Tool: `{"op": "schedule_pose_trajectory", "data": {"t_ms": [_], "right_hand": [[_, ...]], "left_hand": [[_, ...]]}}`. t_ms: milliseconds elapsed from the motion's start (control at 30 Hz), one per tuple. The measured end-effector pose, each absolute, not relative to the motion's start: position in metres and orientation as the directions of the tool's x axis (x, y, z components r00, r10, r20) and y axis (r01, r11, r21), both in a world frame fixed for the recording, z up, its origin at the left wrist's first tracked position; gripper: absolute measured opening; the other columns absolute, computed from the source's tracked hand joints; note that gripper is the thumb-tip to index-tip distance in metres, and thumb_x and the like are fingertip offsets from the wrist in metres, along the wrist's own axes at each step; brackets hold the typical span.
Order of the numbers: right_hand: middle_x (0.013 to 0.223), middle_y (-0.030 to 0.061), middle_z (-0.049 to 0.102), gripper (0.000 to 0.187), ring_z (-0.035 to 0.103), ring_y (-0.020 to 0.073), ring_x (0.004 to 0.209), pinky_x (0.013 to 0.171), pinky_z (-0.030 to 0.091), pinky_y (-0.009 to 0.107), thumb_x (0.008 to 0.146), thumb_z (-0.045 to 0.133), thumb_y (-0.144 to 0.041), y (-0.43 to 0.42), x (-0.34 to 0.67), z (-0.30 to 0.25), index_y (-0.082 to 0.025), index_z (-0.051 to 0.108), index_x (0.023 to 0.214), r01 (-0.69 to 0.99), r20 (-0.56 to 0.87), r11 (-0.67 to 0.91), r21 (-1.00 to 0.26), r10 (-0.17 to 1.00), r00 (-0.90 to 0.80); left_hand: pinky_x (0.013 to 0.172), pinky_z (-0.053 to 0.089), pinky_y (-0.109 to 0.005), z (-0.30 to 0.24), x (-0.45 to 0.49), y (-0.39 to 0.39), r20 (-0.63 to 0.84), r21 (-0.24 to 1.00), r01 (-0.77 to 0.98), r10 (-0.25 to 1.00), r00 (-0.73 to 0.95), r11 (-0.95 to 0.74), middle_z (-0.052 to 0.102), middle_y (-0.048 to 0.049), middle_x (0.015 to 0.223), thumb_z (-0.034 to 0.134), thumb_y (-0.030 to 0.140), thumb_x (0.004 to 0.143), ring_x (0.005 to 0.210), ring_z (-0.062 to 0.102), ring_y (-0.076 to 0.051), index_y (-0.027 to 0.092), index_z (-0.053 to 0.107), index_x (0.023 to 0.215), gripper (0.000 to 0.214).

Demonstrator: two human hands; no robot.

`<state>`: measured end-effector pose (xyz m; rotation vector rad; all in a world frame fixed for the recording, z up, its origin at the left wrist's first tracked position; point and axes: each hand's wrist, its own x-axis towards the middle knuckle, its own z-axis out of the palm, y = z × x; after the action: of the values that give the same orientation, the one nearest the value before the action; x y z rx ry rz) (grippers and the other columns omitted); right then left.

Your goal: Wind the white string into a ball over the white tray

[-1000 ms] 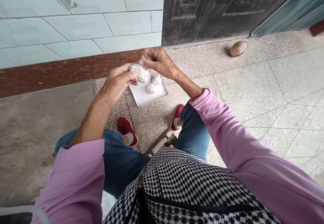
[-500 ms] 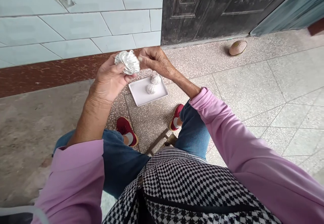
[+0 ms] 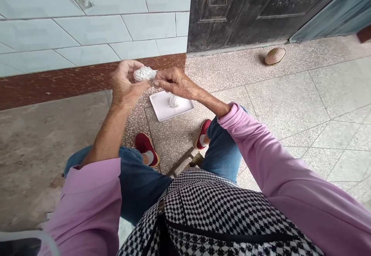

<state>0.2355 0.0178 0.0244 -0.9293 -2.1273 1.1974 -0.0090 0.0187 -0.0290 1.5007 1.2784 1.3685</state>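
My left hand (image 3: pixel 124 80) is closed around a ball of shiny white string (image 3: pixel 144 73), its thumb under the ball and its fingers behind. At the ball's right side, the bent fingers of my right hand (image 3: pixel 172 82) pinch the string; the exact strand between thumb and forefinger is hard to see. Below the hands, a shallow white tray (image 3: pixel 162 111) lies on the floor. On it rests a smaller ball of white string (image 3: pixel 174 101), partly hidden from above by my right hand.
A tiled wall (image 3: pixel 95 30) and a dark panelled door (image 3: pixel 232 12) stand ahead. An oval pinkish object (image 3: pixel 275 56) lies on the floor near the door. My red shoes (image 3: pixel 145 148) flank the area behind the tray, with a wooden stool part (image 3: pixel 184 161) between my legs.
My right hand has moved down and left against the ball, now covering the second small ball on the tray. My left hand has turned the held ball and shifted slightly.
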Motion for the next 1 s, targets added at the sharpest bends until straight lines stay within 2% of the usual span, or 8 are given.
{"op": "schedule_pose_trajectory", "data": {"t_ms": [133,300,400,533,667,767,900,1000], "right_hand": [[0.087,0.0025,0.064,0.051,0.064,0.0231,0.091,0.082,0.056,0.034,0.127,0.084,-0.058,0.030,0.246,0.032,-0.026,0.064,0.092,0.347,0.110,0.317,-0.883,0.858,-0.502],[0.088,0.0002,0.059,0.046,0.054,0.0186,0.086,0.086,0.055,0.032,0.131,0.075,-0.034,0.042,0.253,0.020,-0.027,0.054,0.090,0.283,0.176,0.340,-0.897,0.861,-0.477],[0.090,0.0002,0.064,0.040,0.058,0.0190,0.089,0.091,0.057,0.033,0.134,0.070,-0.037,0.041,0.251,0.015,-0.025,0.061,0.097,0.290,0.147,0.317,-0.903,0.862,-0.485],[0.089,0.0031,0.071,0.048,0.070,0.0232,0.101,0.097,0.059,0.037,0.136,0.070,-0.050,0.035,0.243,0.016,-0.026,0.067,0.095,0.370,0.084,0.308,-0.877,0.855,-0.512],[0.094,0.0053,0.075,0.036,0.069,0.0227,0.097,0.102,0.059,0.039,0.134,0.064,-0.026,0.024,0.234,0.015,-0.022,0.070,0.098,0.421,0.014,0.327,-0.846,0.803,-0.596],[0.090,0.0041,0.072,0.034,0.069,0.0228,0.096,0.102,0.058,0.038,0.132,0.066,-0.020,0.014,0.229,0.011,-0.021,0.071,0.099,0.416,-0.024,0.355,-0.837,0.736,-0.677],[0.088,0.0018,0.067,0.035,0.069,0.0231,0.098,0.102,0.058,0.038,0.133,0.066,-0.024,0.011,0.229,0.010,-0.021,0.069,0.098,0.382,0.040,0.421,-0.823,0.713,-0.701],[0.091,0.0026,0.069,0.037,0.068,0.0229,0.100,0.102,0.058,0.039,0.132,0.070,-0.034,0.019,0.236,0.012,-0.021,0.069,0.097,0.370,0.089,0.426,-0.826,0.746,-0.660]], "left_hand": [[0.089,0.065,-0.040,-0.007,0.000,0.001,0.080,0.991,0.097,0.992,0.102,-0.090,0.087,-0.0070,0.107,0.103,0.028,0.066,0.094,0.075,-0.026,0.020,0.085,0.120,0.058],[0.079,0.069,-0.038,0.006,0.008,-0.010,-0.006,0.995,-0.095,0.973,0.230,0.029,0.085,-0.0082,0.108,0.105,0.029,0.064,0.091,0.075,-0.025,0.023,0.086,0.119,0.058],[0.081,0.076,-0.040,0.006,0.010,-0.009,0.017,0.979,-0.201,0.975,0.222,0.029,0.084,-0.0085,0.114,0.104,0.029,0.066,0.098,0.079,-0.028,0.027,0.084,0.125,0.062],[0.085,0.080,-0.042,0.006,0.010,-0.005,0.001,0.963,-0.267,0.989,0.145,0.038,0.088,-0.0113,0.126,0.106,0.028,0.063,0.113,0.082,-0.033,0.028,0.087,0.128,0.068],[0.097,0.081,-0.044,0.005,0.006,-0.001,0.012,0.959,-0.283,0.998,0.057,0.005,0.091,-0.0111,0.139,0.108,0.030,0.062,0.129,0.083,-0.035,0.029,0.086,0.127,0.069],[0.100,0.080,-0.044,0.000,0.002,0.002,0.031,0.975,-0.222,0.999,-0.012,-0.033,0.090,-0.0094,0.142,0.111,0.034,0.063,0.129,0.083,-0.033,0.029,0.081,0.131,0.074],[0.097,0.077,-0.045,-0.007,0.001,0.003,0.112,0.991,0.075,0.992,-0.051,-0.108,0.090,-0.0120,0.139,0.115,0.043,0.069,0.116,0.081,-0.030,0.024,0.076,0.133,0.077],[0.097,0.074,-0.041,-0.004,0.002,-0.001,0.147,0.957,0.254,0.989,-0.007,-0.140,0.089,-0.0100,0.134,0.113,0.034,0.075,0.107,0.079,-0.025,0.020,0.079,0.137,0.072]]}}
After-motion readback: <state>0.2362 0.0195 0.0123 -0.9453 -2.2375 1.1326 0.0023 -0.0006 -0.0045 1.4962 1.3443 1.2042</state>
